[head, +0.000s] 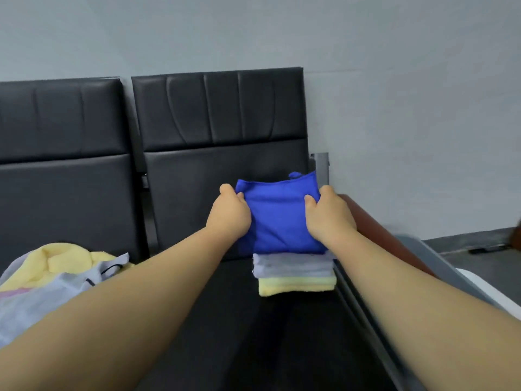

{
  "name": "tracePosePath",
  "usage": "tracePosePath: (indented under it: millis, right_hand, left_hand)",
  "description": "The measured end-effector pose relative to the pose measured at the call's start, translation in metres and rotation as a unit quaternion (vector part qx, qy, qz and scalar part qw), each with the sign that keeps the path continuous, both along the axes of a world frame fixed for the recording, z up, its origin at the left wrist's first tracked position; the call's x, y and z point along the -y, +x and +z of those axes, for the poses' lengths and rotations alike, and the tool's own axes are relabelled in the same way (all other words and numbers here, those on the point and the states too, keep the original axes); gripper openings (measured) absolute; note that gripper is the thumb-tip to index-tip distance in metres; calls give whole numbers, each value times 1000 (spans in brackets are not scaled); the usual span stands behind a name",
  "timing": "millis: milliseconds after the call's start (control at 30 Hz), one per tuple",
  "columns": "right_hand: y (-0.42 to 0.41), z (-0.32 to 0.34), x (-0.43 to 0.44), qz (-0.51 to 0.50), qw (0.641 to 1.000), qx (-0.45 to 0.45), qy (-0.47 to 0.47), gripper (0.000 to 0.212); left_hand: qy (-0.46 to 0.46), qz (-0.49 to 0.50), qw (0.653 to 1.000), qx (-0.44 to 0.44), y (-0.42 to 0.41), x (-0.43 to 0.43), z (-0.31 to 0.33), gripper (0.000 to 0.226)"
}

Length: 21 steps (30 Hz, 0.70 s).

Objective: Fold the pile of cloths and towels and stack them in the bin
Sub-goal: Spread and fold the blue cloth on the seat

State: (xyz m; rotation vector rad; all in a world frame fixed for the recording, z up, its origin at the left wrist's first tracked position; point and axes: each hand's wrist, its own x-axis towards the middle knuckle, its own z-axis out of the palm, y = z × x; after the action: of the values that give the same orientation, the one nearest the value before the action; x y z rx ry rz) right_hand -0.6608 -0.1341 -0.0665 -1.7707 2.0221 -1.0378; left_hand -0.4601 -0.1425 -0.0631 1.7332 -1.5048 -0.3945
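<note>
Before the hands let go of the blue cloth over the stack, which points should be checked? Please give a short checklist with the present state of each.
1. Left hand and right hand both grip the blue cloth at its sides: ok.
2. Blue cloth folded into a square: ok.
3. Blue cloth roughly over the grey cloth and yellow cloth: ok.
4. Blue cloth already resting on the stack: cannot tell.
5. Bin in view: not ok, none shows.
6. Pile at the left finished: not ok, unfolded cloths remain.
</note>
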Motion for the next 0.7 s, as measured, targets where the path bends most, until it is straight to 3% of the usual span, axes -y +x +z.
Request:
tracePosePath:
  millis: [233,333,500,700]
  right_hand:
    - [-22,11,77,-12,999,-25,32,37]
    - [-24,-1,100,-10,998,-41,50,35]
    - [-26,-26,117,-6,994,-52,92,39]
    - [-30,-21,110,-5,994,-27,105,55]
  left_hand:
    - [52,40,996,53,-27,85,7,7]
    - [95,43,991,83,-29,110,-5,31]
    - [175,42,975,132,-31,125,-31,36]
    - [177,70,980,57,-24,121,-46,43]
